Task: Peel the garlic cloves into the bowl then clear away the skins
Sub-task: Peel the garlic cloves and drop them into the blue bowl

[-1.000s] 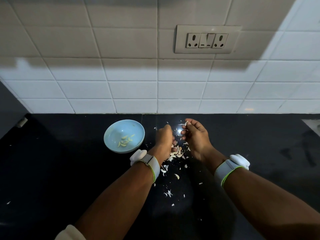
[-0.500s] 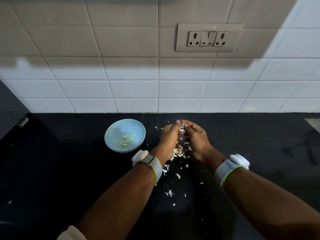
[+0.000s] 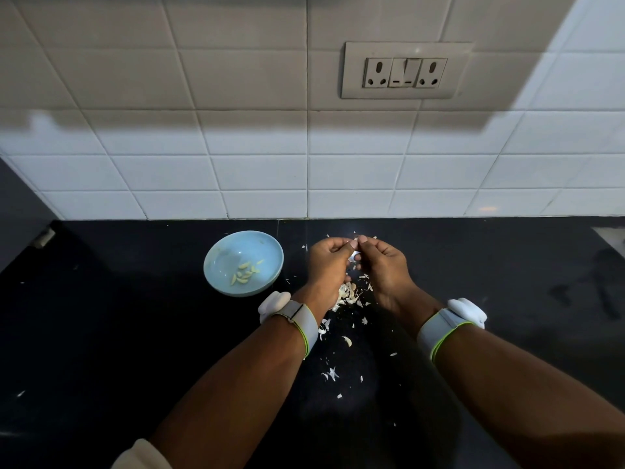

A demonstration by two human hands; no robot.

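On the black counter (image 3: 118,333) stands one blue bowl (image 3: 223,265) with about eight peeled cloves (image 3: 245,273). Beside it, the left hand (image 3: 329,265) and the right hand (image 3: 384,265) together pinch one garlic clove (image 3: 355,254) above many scattered skins (image 3: 350,294).

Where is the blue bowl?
In the head view, the bowl sits on the black counter, just left of the left hand, near the tiled wall.

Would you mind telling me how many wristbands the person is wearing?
2. One wristband sits on the left wrist, near the blue bowl; the other wristband sits on the right wrist. Both show fully, so none seems hidden.
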